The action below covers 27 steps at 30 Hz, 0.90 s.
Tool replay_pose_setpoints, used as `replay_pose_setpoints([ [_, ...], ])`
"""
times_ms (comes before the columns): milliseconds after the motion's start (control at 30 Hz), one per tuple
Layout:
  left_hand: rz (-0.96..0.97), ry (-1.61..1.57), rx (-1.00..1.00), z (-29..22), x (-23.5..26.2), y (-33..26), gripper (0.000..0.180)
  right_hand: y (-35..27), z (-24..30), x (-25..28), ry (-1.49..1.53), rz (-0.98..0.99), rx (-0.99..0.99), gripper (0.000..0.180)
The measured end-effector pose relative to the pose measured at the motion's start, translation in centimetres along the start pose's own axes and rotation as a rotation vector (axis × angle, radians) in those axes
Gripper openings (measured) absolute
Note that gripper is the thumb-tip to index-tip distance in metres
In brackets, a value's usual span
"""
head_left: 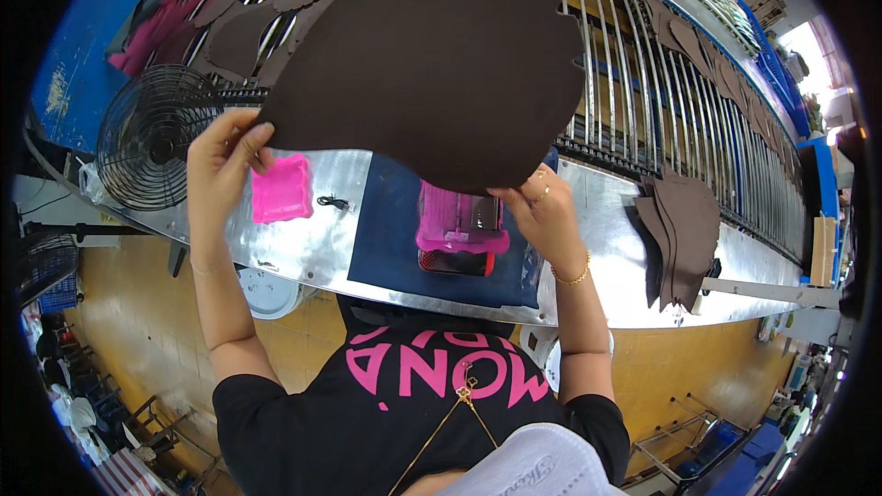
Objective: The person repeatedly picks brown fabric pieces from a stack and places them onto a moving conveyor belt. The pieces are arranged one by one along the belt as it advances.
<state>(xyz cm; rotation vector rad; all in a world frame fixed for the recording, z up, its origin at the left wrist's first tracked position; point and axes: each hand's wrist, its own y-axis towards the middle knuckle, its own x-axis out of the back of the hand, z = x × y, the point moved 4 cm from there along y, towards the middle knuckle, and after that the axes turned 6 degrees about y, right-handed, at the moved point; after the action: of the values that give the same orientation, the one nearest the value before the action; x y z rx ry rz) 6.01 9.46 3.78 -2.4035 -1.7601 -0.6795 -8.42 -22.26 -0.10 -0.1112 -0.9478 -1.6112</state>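
A large dark brown leather piece (432, 55) is held up above the metal worktable (322, 230), spread flat toward the camera. My left hand (225, 161) pinches its lower left edge. My right hand (542, 211) grips its lower right edge. Under the piece lie a dark blue mat (395, 239), a pink tray over a red-edged box (457, 234), and a pink pad (281, 188) to the left. The leather hides part of the mat and the rack behind.
A wire roller rack (643, 83) behind the table carries several brown cut pieces. A stack of brown pieces (684, 234) lies at the table's right. A black fan (152, 133) stands at the left. A small black cable (333, 203) lies beside the pink pad.
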Motion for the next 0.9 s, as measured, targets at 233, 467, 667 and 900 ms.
replay_pose_setpoints([
  [233, 0.235, 0.144, 0.024, 0.3, -6.7, -1.5, 0.008, -5.5, -3.4, 4.3, -0.093, -0.045, -0.141, 0.015],
  [467, 0.398, 0.365, -0.560, -4.0, -14.8, 0.1, 0.011, -14.5, -5.9, 8.4, -0.085, -0.282, -0.608, 0.009],
  [667, 0.672, 0.436, -0.742, -7.1, -21.6, 0.2, 0.014, -20.0, -4.2, 17.3, 0.191, -0.451, -0.833, 0.009],
  [900, 0.481, 0.066, -0.587, -10.5, -19.6, 4.6, 0.038, -17.3, -7.1, 18.2, 0.647, -0.894, -0.805, 0.029],
])
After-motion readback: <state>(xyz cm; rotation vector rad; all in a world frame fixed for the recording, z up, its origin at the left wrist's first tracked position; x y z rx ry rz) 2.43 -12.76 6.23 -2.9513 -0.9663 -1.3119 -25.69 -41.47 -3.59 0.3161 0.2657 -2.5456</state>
